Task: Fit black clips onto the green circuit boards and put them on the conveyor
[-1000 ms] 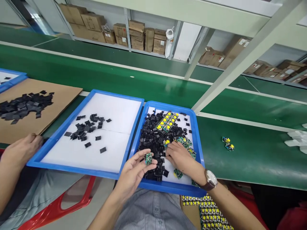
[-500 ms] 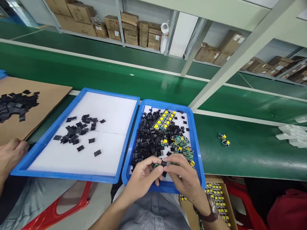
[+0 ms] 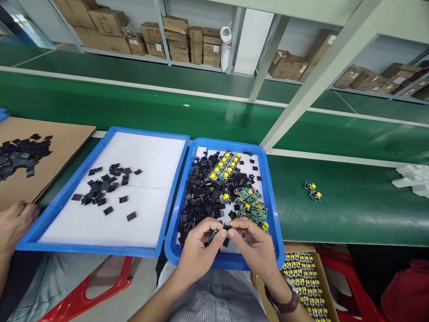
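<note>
co-worker's hand (image 3: 18,221) by edge of left tray (image 3: 157,152); right tray (image 3: 272,201) close alongside; over its near side, left hand (image 3: 203,243) holding circuit board (image 3: 212,235), right hand (image 3: 257,243) pinching black piece (image 3: 227,227) between both hands' fingertips; slanting post (image 3: 308,87) behind; bench (image 3: 351,214) stretching rightward.

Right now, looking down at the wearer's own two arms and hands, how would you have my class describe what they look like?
The left hand and right hand are ungloved, and no sleeve covers the visible forearms. A watch with a dark brown strap circles the right wrist; the left shows nothing worn.
</note>
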Demonstrator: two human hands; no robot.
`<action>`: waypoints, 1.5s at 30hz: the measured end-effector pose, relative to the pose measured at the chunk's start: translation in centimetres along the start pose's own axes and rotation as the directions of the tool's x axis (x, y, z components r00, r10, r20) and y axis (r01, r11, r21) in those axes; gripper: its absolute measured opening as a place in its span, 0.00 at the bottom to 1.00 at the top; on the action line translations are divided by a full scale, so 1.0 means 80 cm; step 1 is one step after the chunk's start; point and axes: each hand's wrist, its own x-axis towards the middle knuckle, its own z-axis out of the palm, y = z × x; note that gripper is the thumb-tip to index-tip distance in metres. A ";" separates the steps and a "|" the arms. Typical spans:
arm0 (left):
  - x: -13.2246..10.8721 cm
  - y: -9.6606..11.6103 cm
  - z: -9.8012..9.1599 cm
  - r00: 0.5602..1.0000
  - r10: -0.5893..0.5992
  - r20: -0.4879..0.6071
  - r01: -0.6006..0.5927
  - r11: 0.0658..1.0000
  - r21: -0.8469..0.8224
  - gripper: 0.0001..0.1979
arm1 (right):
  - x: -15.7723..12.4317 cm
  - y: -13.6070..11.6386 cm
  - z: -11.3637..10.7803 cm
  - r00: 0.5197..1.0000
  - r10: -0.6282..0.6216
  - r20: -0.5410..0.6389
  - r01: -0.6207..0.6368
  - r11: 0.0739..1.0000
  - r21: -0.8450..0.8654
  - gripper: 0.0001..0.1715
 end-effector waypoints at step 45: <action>-0.016 -0.020 -0.015 0.974 -0.072 0.215 0.159 0.893 -0.420 0.21 | -0.026 -0.020 -0.004 0.998 -0.032 -0.053 0.034 0.999 0.035 0.14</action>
